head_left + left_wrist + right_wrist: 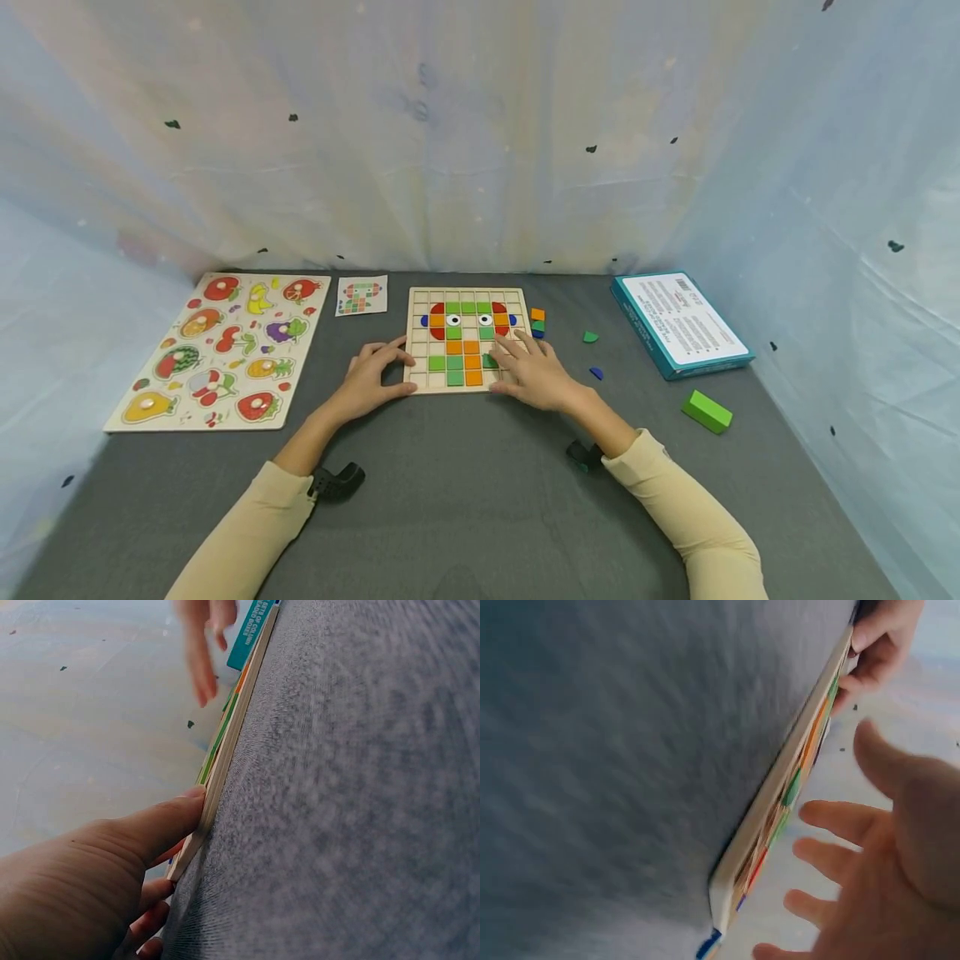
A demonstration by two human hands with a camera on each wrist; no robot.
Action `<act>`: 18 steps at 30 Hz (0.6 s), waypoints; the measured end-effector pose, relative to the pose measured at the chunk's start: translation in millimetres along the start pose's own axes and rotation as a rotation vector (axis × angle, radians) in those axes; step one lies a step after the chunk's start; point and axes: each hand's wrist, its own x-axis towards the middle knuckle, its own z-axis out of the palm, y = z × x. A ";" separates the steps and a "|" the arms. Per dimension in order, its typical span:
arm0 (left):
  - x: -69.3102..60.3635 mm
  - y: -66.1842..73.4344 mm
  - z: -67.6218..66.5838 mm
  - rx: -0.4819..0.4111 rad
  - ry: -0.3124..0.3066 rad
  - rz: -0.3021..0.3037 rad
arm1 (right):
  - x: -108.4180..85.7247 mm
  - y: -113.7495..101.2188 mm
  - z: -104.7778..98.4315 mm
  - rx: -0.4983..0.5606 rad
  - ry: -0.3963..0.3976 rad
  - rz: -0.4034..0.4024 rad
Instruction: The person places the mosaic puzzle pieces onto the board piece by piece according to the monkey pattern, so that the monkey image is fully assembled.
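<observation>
A square wooden grid board (420, 297) lies on the dark cloth, filled in part with orange, green, red and blue tiles and two eye tiles. My left hand (367, 381) holds its near left corner. In the left wrist view the thumb (169, 821) lies at the board's near edge and the other fingers curl at its side. Over the board's right part my right hand (538, 377) spreads its fingers loosely. In the right wrist view that hand (885, 877) holds nothing and its fingers stand apart from the board. A green tile (490, 362) shows beside its fingertips.
A pattern card (362, 296) lies behind the board to the left, near a fruit puzzle (225, 350). Right of the board are stacked tiles (537, 315), a green quarter piece (591, 337), a blue piece (596, 373), a teal box (682, 323) and a green block (707, 412).
</observation>
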 end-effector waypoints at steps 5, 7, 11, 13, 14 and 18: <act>-0.6 1.8 0.2 0.004 0.002 -0.009 | -15.8 -0.6 6.0 0.027 -0.130 -0.063; -1.0 2.0 0.4 0.009 -0.001 -0.014 | -16.9 1.0 6.3 0.047 -0.116 -0.065; -1.2 3.3 1.4 0.002 -0.004 -0.015 | -15.5 18.3 -3.1 0.047 0.005 0.032; -0.9 4.1 1.8 -0.002 -0.005 -0.012 | -14.9 37.7 -9.9 0.012 0.101 0.132; -0.8 4.0 1.7 -0.003 -0.004 -0.009 | -14.6 49.2 -13.8 -0.003 0.146 0.191; -0.6 2.7 0.7 0.000 0.000 -0.005 | -15.4 98.7 -23.0 0.012 0.217 0.381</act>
